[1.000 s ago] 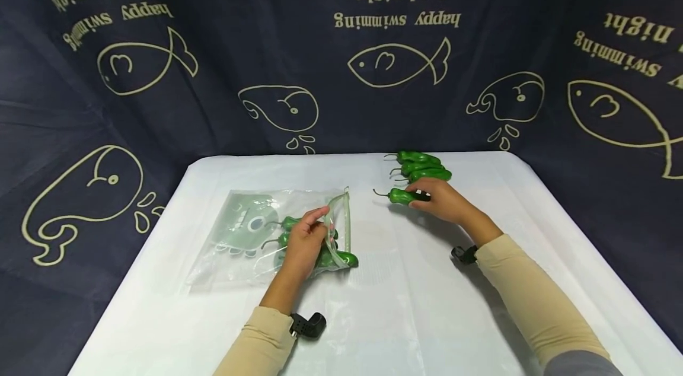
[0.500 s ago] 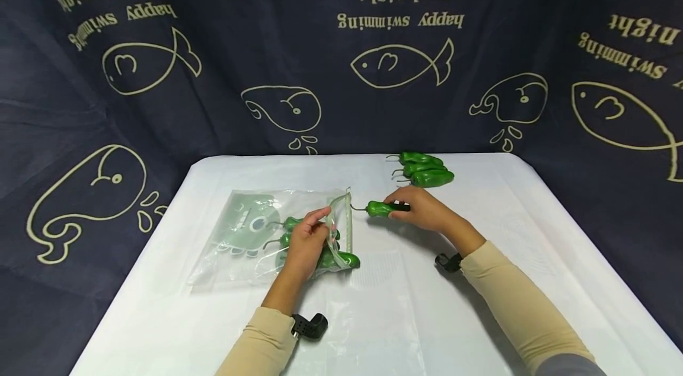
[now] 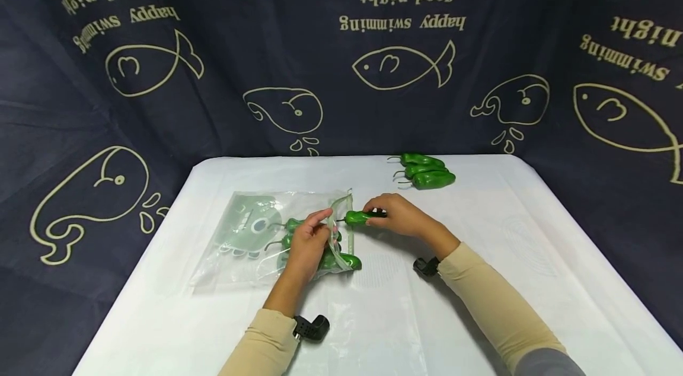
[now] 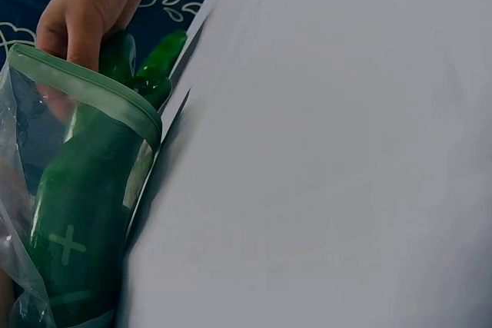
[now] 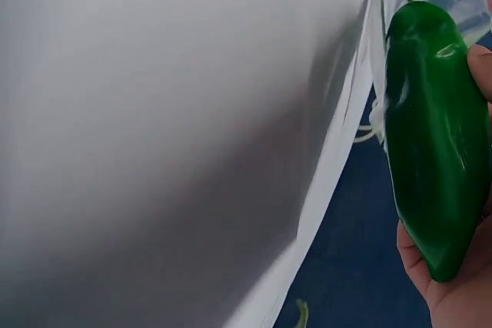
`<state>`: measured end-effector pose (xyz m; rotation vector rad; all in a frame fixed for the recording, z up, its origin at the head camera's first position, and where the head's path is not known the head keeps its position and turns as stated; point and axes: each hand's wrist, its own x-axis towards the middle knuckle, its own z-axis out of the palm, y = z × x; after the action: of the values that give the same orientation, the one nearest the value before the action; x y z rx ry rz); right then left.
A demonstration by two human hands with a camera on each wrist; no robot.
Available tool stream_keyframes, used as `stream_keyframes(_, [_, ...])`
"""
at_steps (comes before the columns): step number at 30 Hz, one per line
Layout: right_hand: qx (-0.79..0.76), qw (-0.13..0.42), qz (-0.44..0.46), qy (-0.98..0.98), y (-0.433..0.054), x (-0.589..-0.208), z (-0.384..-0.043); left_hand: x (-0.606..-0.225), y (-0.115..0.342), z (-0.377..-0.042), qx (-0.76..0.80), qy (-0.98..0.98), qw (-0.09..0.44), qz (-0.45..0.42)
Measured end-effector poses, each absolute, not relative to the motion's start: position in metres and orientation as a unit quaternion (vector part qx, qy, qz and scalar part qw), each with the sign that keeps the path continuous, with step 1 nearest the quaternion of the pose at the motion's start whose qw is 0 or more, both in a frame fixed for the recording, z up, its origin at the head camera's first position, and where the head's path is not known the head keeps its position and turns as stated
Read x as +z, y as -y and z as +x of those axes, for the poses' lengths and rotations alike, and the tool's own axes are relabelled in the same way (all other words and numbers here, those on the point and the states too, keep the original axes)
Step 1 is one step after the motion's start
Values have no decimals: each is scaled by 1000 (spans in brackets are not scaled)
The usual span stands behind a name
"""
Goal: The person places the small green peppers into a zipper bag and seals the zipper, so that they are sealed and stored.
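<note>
As right hand (image 3: 397,216) grips, green pepper (image 3: 356,218) within, protruding leftward

Held pepper (image 3: 356,218): deep green. Far peppers (image 3: 433,179), to the right: same green. Bag (image 3: 292,203): clear, pale-green cartoon creature (image 3: 239,223) with a white-ringed, blue-grey eye; green band (image 4: 92,92) at mouth. Table (image 3: 480,210): white. Backdrop (image 3: 299,38), far: navy, pale-yellow outline fish, whales, lettering. Sleeves (image 3: 496,305): beige, right one grey at near end.

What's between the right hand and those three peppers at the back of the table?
Just a bare stretch of white table, as the head view shows. The right hand grips another pepper; the three peppers lie beyond.
</note>
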<state>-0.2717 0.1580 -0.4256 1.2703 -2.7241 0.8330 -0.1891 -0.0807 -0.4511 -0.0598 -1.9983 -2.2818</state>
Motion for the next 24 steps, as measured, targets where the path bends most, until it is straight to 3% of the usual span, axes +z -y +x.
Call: stream_keyframes(24, [273,-18,391,879,-116,-429,-272,-452,82,-189,-754,655,48,-33])
